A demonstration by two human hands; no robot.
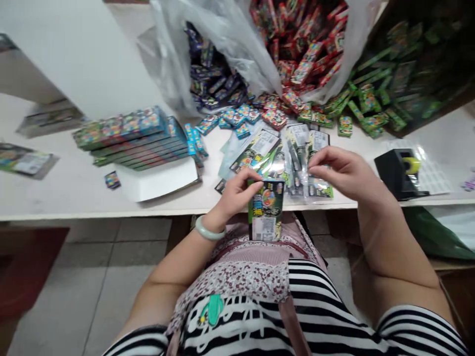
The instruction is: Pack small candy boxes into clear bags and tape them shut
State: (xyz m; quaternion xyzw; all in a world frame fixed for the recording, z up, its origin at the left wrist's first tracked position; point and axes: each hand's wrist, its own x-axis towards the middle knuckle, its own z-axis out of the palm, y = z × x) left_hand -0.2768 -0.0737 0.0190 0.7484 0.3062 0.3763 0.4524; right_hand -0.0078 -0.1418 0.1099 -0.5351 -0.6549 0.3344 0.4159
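Observation:
My left hand [239,190], with a pale bangle on its wrist, pinches the top edge of a black and green printed packet [266,210] that hangs upright over the table's front edge. To its right, my right hand [330,170] is raised with thumb and index finger close together; whether something thin is between them is too small to make out. Beneath and beyond both hands lie several clear plastic packets with black and green cards [261,146], overlapping on the white table [81,198].
Stacked small boxes [137,141] stand at the left on a white tray [163,180]. Bags of purple [213,74], red [308,54] and green [401,89] boxes line the back, with loose blue boxes [235,116] before them. A black tape dispenser [395,173] is right.

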